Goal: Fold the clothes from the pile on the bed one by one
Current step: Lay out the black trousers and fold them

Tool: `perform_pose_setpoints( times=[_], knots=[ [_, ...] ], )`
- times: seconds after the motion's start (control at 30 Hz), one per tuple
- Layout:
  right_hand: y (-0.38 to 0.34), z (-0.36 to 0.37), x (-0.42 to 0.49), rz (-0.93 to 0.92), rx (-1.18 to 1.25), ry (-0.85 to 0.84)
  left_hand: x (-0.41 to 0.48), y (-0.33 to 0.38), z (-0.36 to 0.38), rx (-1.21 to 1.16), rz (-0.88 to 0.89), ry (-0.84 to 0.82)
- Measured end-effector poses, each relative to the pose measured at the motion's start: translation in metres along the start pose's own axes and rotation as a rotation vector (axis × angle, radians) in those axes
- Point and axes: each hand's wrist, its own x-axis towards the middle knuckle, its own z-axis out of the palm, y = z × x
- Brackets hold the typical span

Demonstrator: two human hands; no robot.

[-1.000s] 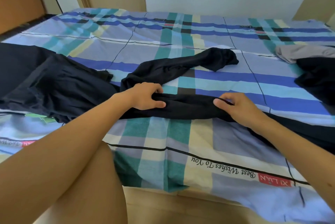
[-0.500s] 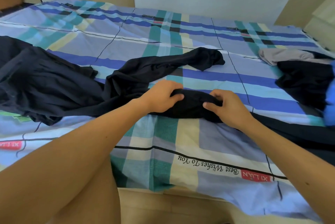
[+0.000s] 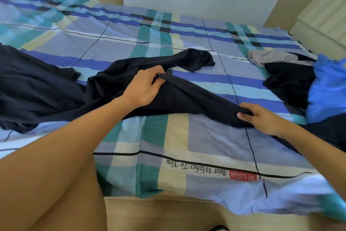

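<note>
Left hand (image 3: 144, 88): we see fingers curled, pinching a fold of the dark garment (image 3: 187, 96).
Right hand (image 3: 262, 118): we note thumb and fingertips pinching its near edge.

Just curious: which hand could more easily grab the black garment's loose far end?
Probably the left hand: it grips the black garment just below its far end; the right hand pinches a nearer edge.

Gripping a raised fold of the black garment (image 3: 187, 98) near centre with the left hand (image 3: 144, 88); pinching its edge at 4 o'clock with the right hand (image 3: 262, 118); on the plaid bed (image 3: 131, 43), with a mixed pile (image 3: 288, 81) at 3 o'clock.
</note>
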Motion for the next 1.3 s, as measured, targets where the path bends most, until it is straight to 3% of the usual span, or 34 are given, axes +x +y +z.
perform_pose_setpoints(
  times=[0.13, 0.23, 0.3, 0.4, 0.47, 0.57, 0.6, 0.67, 0.73, 0.77, 0.8, 0.9, 0.97, 1.0, 1.13, 1.2, 1.3],
  knots=[
    [-0.019, -0.026, -0.010, 0.256, 0.410, -0.277, 0.002, 0.002, -0.005, 0.014, 0.013, 0.070],
    [-0.033, -0.055, -0.007, 0.263, 0.344, -0.473, 0.008, 0.002, -0.007, 0.043, -0.001, 0.108],
    [-0.029, -0.067, 0.009, 0.249, 0.170, -0.353, 0.012, -0.003, -0.005, 0.095, -0.027, 0.139],
    [-0.010, -0.065, 0.053, 0.205, -0.198, 0.094, 0.015, -0.012, -0.001, 0.224, -0.126, 0.130],
    [-0.004, -0.049, 0.066, 0.178, -0.336, 0.310, 0.013, -0.020, 0.003, 0.437, -0.177, 0.103],
    [-0.007, -0.011, 0.063, 0.014, -0.440, 0.457, 0.010, -0.010, 0.001, 0.463, -0.029, 0.115],
    [-0.012, 0.002, 0.058, -0.109, -0.382, 0.461, 0.007, -0.004, 0.000, 0.360, 0.038, 0.038],
    [-0.023, 0.026, 0.042, -0.329, -0.198, 0.257, 0.000, 0.009, 0.004, 0.234, 0.098, -0.279],
    [-0.028, 0.045, 0.032, -0.432, -0.289, -0.022, -0.008, 0.017, 0.017, 0.318, 0.106, -0.597],
    [-0.027, 0.050, 0.030, -0.444, -0.380, -0.078, -0.012, 0.018, 0.025, 0.412, 0.104, -0.689],
    [-0.024, 0.053, 0.029, -0.449, -0.450, -0.067, -0.015, 0.017, 0.032, 0.515, 0.112, -0.716],
    [-0.014, 0.053, 0.028, -0.450, -0.685, 0.098, -0.018, 0.016, 0.044, 0.742, 0.189, -0.596],
    [-0.006, 0.051, 0.023, -0.417, -0.784, 0.206, -0.015, 0.019, 0.041, 0.759, 0.204, -0.547],
    [-0.003, 0.049, 0.016, -0.397, -0.736, 0.214, -0.013, 0.021, 0.037, 0.708, 0.180, -0.553],
    [0.008, 0.027, -0.020, -0.328, -0.196, -0.044, -0.015, 0.027, 0.020, 0.525, 0.109, -0.766],
    [0.025, 0.016, -0.034, -0.367, -0.139, 0.033, -0.018, 0.032, 0.023, 0.505, 0.088, -0.826],
    [0.066, -0.009, -0.043, -0.324, -0.160, 0.291, -0.012, 0.042, 0.037, 0.566, 0.187, -0.676]
  ],
)
